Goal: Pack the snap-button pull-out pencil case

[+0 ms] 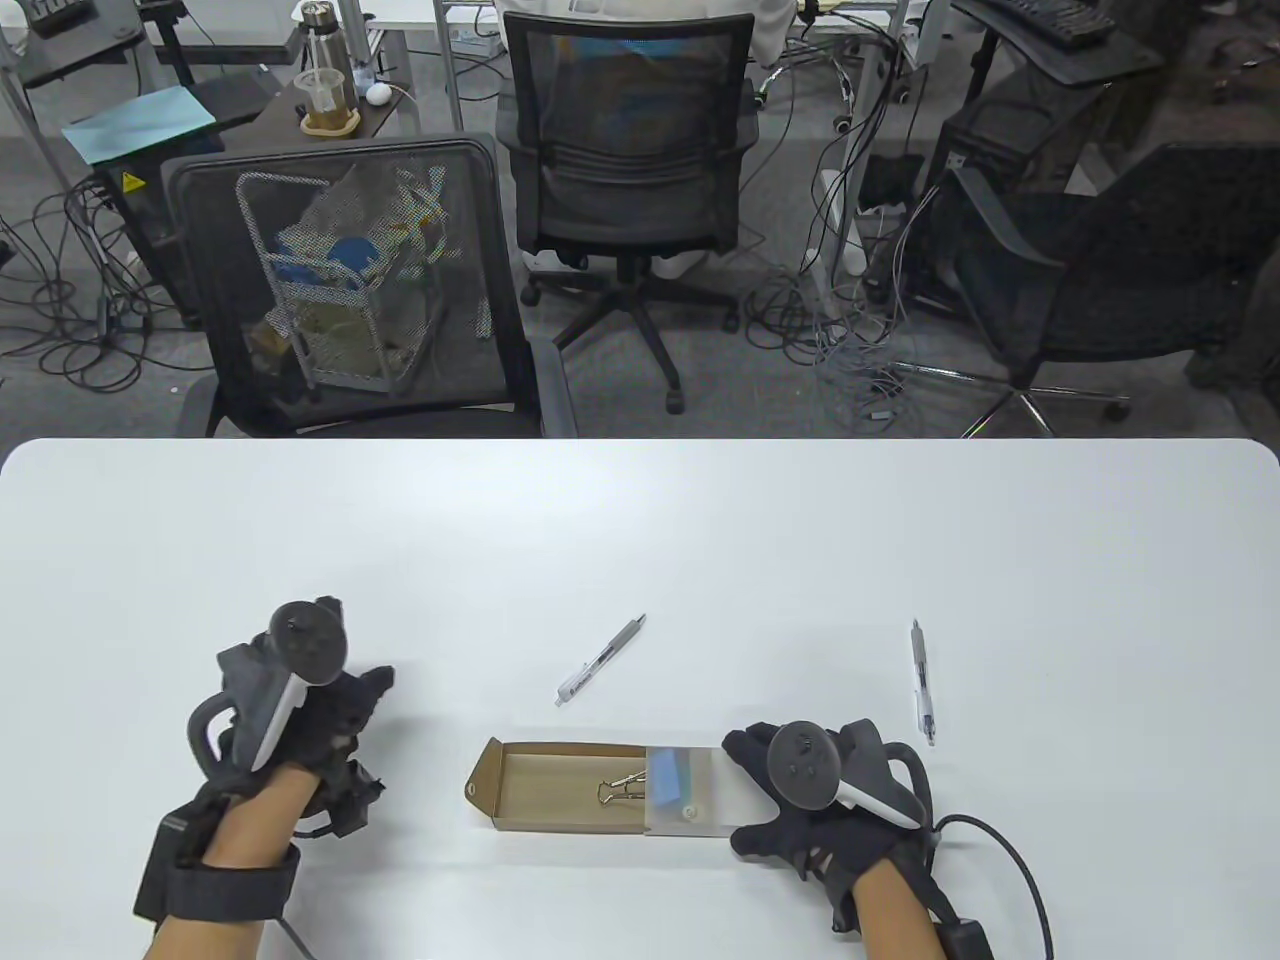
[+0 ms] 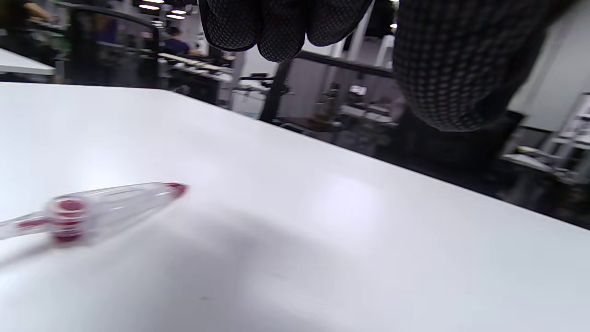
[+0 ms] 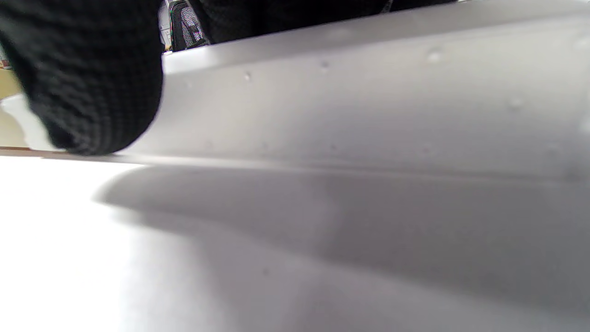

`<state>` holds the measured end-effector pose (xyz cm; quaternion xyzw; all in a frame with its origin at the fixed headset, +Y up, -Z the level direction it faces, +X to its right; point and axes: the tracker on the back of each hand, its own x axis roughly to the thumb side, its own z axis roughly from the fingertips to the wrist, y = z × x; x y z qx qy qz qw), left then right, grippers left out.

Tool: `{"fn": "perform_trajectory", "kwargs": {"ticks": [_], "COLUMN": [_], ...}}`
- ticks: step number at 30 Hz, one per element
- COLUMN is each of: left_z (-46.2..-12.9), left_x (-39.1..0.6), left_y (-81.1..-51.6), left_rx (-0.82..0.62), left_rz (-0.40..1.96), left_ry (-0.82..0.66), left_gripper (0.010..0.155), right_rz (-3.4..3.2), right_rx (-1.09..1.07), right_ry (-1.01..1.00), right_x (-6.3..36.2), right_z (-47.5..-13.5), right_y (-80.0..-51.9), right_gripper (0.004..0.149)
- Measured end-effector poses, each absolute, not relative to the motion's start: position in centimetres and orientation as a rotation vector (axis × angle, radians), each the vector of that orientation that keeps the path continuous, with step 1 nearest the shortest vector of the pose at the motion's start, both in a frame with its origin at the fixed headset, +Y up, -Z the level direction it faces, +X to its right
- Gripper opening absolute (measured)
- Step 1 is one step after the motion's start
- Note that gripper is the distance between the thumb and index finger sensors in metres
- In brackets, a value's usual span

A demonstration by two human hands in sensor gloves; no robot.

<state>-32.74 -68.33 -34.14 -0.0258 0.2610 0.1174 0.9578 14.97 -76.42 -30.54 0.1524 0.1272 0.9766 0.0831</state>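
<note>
While the left hand (image 1: 290, 730) hovers over the table (image 1: 640, 520) holding nothing, fingers loosely curled, the pencil case (image 1: 610, 788) lies to its right with its long axis running left to right. Its brown drawer (image 1: 545, 775) is pulled out leftward from the translucent sleeve (image 1: 690, 795), and one binder clip (image 1: 620, 792) lies inside. The right hand (image 1: 830, 800) grips the sleeve's right end between thumb and fingers. Two pens wait: one pen (image 1: 601, 661) just beyond the drawer, between both hands; a second pen (image 1: 922, 680) is nearer the right hand.

Left hand (image 1: 290, 720) raised, fingers (image 2: 276, 27) curled; right hand (image 1: 830, 800) low, fingers spread.
</note>
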Motion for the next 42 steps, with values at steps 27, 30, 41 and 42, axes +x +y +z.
{"fn": "perform_trajectory", "kwargs": {"ticks": [27, 30, 41, 42], "left_z": [-34.4, -34.4, -34.0, -33.9], "left_x": [-40.1, -40.2, -33.7, -32.6], "left_y": [-76.0, -76.0, -70.1, -69.5], "left_rx": [-0.263, -0.259, -0.044, -0.027], "left_rz": [0.073, 0.087, 0.221, 0.222], "left_ry": [0.865, 0.860, 0.456, 0.394], "left_gripper": [0.064, 0.063, 0.063, 0.062], "right_rz": [2.912, 2.909, 2.909, 2.909], "right_rx": [0.453, 0.452, 0.451, 0.451], "right_ry": [0.389, 0.390, 0.391, 0.391], "right_x": [15.0, 15.0, 15.0, 15.0], "right_z": [-30.5, -30.5, -30.6, -30.6], "right_y": [-76.5, -76.5, -76.5, -76.5], "right_gripper": [0.089, 0.089, 0.089, 0.089]}}
